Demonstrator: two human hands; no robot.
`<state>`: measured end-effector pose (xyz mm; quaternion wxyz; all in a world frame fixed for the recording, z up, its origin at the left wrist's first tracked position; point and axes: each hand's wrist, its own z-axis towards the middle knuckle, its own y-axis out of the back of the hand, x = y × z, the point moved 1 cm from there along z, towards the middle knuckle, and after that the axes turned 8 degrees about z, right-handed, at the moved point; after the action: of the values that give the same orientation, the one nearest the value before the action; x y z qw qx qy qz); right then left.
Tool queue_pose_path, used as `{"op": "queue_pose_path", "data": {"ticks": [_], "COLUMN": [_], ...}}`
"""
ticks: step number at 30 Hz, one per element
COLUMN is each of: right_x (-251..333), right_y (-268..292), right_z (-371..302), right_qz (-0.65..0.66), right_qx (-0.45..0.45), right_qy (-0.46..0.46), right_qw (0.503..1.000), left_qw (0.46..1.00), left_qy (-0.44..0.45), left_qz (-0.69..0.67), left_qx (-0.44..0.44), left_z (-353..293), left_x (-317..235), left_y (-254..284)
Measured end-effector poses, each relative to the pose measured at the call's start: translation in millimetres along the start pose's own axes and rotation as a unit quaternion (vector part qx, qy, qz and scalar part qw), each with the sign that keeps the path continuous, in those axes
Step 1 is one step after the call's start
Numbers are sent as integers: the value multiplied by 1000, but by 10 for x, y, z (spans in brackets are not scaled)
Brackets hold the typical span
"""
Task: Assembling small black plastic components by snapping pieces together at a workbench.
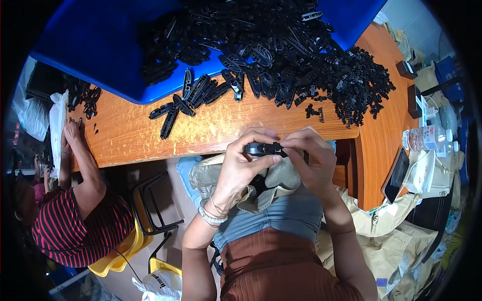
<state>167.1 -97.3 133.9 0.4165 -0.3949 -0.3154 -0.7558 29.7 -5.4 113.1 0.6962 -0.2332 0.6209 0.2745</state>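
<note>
My left hand (235,163) is closed round a long, narrow black plastic part (257,149), held level over my lap near the table's front edge. At the right end of that part, the fingers of my right hand (317,159) pinch a small black plastic piece (277,148), which touches the part's end. Beyond my hands, several long black parts (201,90) lie loose on the wooden table (216,131). A heap of small black plastic pieces (359,83) lies farther right.
A blue bin (95,47) spills long black parts onto the table. On the right are a clear bottle (420,139), a dark phone (396,174) and brown paper bags (371,261). A person in a striped shirt (85,226) sits at left, beside a folding chair (150,203).
</note>
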Motion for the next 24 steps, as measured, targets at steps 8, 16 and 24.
{"op": "queue_pose_path", "data": {"ticks": [8, 16, 24], "right_x": [5, -84, -241], "right_y": [-24, 5, 135], "right_z": [-25, -89, -290], "right_qz": [-153, 15, 76], "right_qx": [27, 70, 120], "right_qy": [89, -156, -206], "right_qw": [984, 985, 968], "left_qw": [982, 995, 972], "left_qy": [161, 97, 45], "left_qz": [-102, 27, 213], "left_qx": [-13, -23, 86], "left_z": [-55, -124, 41], "left_x": [-135, -115, 4], "left_y": [15, 20, 223]}}
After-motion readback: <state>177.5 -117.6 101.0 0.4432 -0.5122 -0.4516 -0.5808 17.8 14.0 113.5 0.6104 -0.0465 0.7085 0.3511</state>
